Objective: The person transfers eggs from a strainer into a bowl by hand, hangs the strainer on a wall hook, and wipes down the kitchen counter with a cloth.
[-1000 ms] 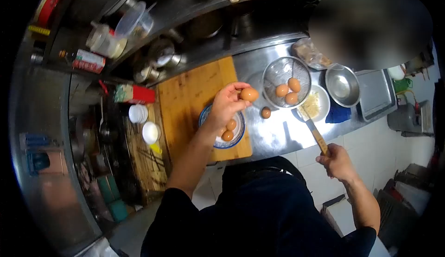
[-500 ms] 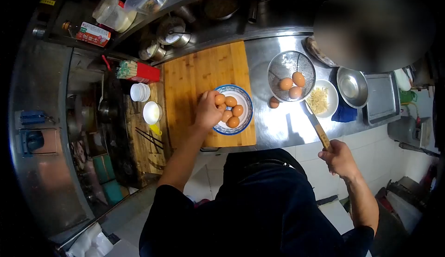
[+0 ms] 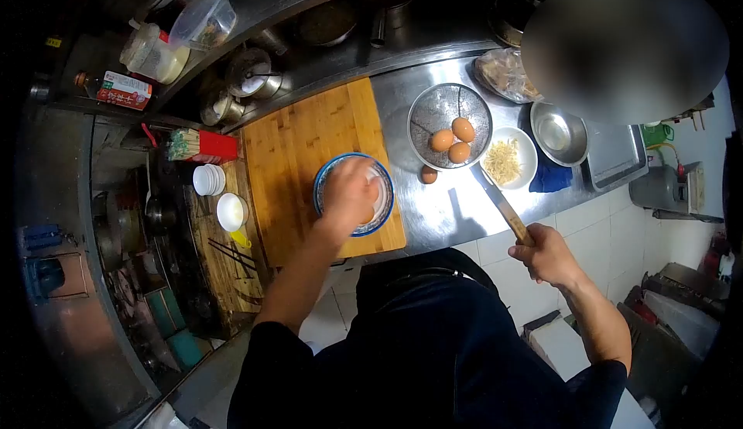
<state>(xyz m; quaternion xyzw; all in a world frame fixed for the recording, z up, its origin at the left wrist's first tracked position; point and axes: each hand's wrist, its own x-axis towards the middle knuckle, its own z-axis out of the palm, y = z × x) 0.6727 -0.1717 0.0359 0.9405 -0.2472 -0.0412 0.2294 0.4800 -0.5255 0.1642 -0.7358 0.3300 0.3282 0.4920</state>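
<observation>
My right hand (image 3: 546, 255) is wrapped round the wooden handle (image 3: 505, 212) of a wire-mesh strainer. In the mesh basket (image 3: 426, 119) lie three brown eggs (image 3: 442, 140). Another brown egg (image 3: 429, 175) rests on the steel counter just below the strainer's rim. My left hand (image 3: 346, 197) is over a blue-rimmed bowl (image 3: 389, 206) on a wooden cutting board (image 3: 286, 158). Motion smears its fingers, so I cannot make out their grip. Most of the bowl's contents are hidden under this hand; a bit of brown egg (image 3: 368, 217) shows beside it.
Right of the strainer stand a white bowl of pale shreds (image 3: 505, 162), a metal bowl (image 3: 559, 136) and a steel tray (image 3: 617, 159). Left of the board are a red box of sticks (image 3: 213, 146), white cups (image 3: 231, 212) and chopsticks (image 3: 232, 252). A shelf runs along the back.
The whole view has shifted, with the counter things now further left. My left hand has moved inward over the bowl, covering eggs that showed before. My right hand keeps its hold on the strainer.
</observation>
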